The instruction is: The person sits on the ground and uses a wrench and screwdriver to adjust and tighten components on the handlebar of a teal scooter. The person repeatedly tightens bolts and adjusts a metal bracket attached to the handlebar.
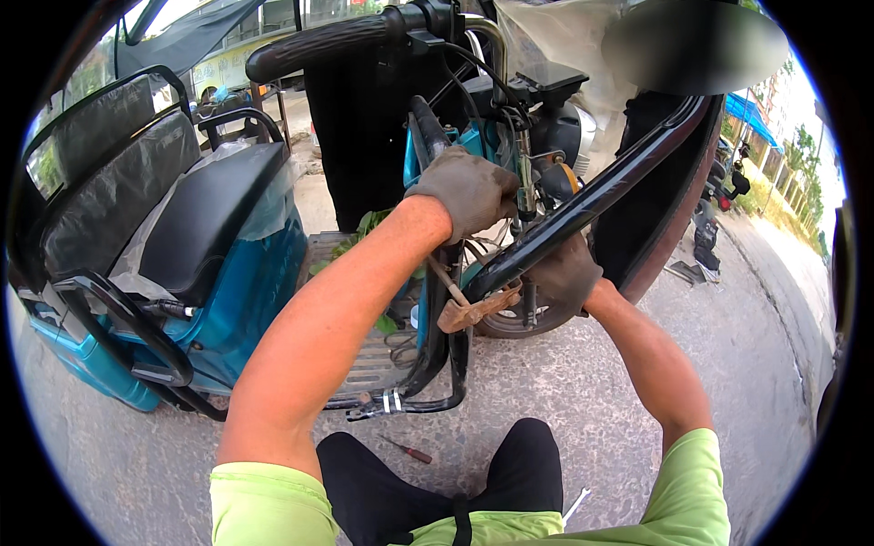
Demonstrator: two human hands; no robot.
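Note:
My left hand (469, 193), in a grey-brown glove, is closed beside the steering column (523, 173) of a blue electric tricycle. Whatever its curled fingers grip is hidden. My right hand (572, 273), gloved alike, reaches in under a thick black frame tube (583, 207); the tube and the hand's own back hide its fingers. Below and between the hands, a hammer (478, 310) with a worn, rusty-brown head and a wooden handle rests against the black frame. The front wheel (537, 321) shows partly behind it. Cables (469, 77) run down from the handlebar.
A black handlebar grip (319, 47) juts out above my left arm. At left stands the padded seat (214, 214) with black rails. A screwdriver (417, 453) lies on the concrete before my knees, a wrench (577, 505) by my right leg. Dark items (706, 241) lie farther right.

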